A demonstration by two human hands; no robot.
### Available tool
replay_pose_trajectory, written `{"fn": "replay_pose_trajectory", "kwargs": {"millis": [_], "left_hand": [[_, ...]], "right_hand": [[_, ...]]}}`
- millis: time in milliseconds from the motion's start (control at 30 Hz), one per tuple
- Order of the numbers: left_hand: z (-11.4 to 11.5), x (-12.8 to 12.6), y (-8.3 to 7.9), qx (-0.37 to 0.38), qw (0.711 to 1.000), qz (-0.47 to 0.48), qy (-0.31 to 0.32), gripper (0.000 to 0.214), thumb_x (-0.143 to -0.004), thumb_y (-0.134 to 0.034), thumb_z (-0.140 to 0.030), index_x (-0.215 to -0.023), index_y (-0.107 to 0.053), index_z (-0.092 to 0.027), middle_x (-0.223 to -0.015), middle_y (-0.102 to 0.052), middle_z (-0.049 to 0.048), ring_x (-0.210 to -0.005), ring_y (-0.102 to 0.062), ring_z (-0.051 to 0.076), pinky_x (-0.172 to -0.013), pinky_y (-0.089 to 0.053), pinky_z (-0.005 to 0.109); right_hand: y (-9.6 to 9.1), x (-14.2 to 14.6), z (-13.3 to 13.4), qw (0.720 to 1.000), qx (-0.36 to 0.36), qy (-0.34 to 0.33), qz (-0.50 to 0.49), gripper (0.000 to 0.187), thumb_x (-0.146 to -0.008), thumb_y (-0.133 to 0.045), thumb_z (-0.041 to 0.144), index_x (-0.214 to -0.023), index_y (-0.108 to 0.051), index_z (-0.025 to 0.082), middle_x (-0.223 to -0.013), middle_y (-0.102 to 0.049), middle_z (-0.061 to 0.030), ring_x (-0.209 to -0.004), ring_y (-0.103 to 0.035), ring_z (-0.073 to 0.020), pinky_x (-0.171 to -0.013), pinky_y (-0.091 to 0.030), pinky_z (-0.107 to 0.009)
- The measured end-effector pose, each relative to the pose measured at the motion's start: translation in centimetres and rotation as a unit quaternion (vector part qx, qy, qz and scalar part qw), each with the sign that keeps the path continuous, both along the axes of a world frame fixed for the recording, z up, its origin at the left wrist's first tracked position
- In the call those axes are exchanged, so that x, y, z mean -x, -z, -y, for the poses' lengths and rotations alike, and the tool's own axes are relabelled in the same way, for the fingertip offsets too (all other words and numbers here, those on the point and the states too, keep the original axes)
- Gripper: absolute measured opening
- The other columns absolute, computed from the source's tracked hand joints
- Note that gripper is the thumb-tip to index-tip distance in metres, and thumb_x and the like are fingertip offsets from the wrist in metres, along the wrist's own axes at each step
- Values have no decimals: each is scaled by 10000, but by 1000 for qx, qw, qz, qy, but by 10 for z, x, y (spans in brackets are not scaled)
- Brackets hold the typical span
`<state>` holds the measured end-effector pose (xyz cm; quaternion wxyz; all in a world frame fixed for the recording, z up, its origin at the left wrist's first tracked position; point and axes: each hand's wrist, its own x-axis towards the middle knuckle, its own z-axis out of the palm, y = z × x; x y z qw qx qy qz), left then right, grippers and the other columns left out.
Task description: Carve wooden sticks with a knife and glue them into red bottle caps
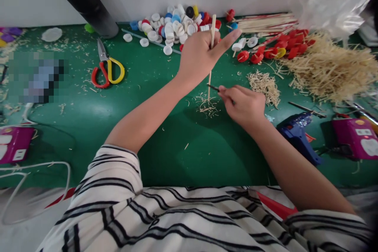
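My left hand [196, 57] is closed around a thin wooden stick [214, 27], its index finger stretched out to the upper right. The stick stands nearly upright, and its lower tip reaches down to a little scatter of wood shavings [206, 107] on the green tabletop [165, 145]. My right hand [245, 104] pinches a slim dark tool [213, 87], whose end lies against or just beside the stick's lower part; I cannot tell whether they touch. The tool's exact kind is too small to make out, and the fingers hide its rear part.
Bottle caps [174, 27] lie heaped at the back. Red-and-yellow-handled scissors [106, 69] rest at left near a black bottle [88, 4]. To the right are wood fibres [333, 67], short wood bits [264, 86], a blue glue gun [301, 138] and a purple power socket [356, 138].
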<state>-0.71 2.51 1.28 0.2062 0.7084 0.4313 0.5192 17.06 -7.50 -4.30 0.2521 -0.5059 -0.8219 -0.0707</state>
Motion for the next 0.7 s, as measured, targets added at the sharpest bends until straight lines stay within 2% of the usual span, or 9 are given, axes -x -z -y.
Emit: {"fn": "replay_pose_trajectory", "kwargs": {"millis": [100, 200, 267, 400, 567, 700], "left_hand": [[5, -1, -3, -7, 1000, 4, 10, 794, -880, -339, -983, -537, -141, -295, -545, -180, -2, -538, -181, 145, -572, -214, 435], [10, -2, -5, -10, 1000, -9, 3, 787, -904, -339, -963, -549, -145, -288, -555, -191, -2, -539, -184, 142, -581, -228, 426], [10, -2, -4, -20, 1000, -16, 5, 773, -916, -278, -963, -564, -149, -287, -569, -204, 3, -538, -196, 138, -578, -233, 422], [7, -3, -1, -36, 999, -11, -6, 795, -838, -164, -1035, -539, -109, -300, -534, -157, 10, -535, -125, 139, -540, -181, 445], [5, 1, -3, -5, 1000, 0, -9, 820, -858, -352, -991, -512, -128, -282, -518, -170, 10, -531, -131, 144, -568, -184, 454], [6, 3, -4, 12, 1000, -24, -8, 831, -808, -267, -1046, -484, -127, -293, -510, -196, 28, -547, -136, 143, -575, -194, 481]], "right_hand": [[-9, 6, -7, 999, -31, 15, -20, 453, -1141, -461, 413, -808, -695, 216, -729, -721, -30, -663, -625, -118, -564, -299, -301], [-13, 10, -8, 1000, -22, 8, -6, 447, -1140, -458, 408, -809, -691, 217, -716, -716, -26, -660, -616, -121, -546, -272, -308], [-14, 10, -7, 1000, -7, 5, 2, 441, -1136, -461, 402, -812, -696, 217, -713, -717, -22, -655, -612, -119, -535, -257, -310], [-9, 4, 0, 1000, 7, 7, 22, 426, -1128, -464, 388, -856, -744, 219, -748, -745, -22, -651, -616, -116, -527, -238, -315], [6, -5, 8, 994, 43, -37, 90, 296, -1066, -522, 326, -993, -802, 263, -811, -780, -5, -635, -590, -131, -536, -180, -334], [2, -2, 3, 999, 24, -9, 31, 406, -1106, -488, 404, -851, -754, 232, -783, -766, -25, -664, -612, -132, -550, -261, -315]]}}
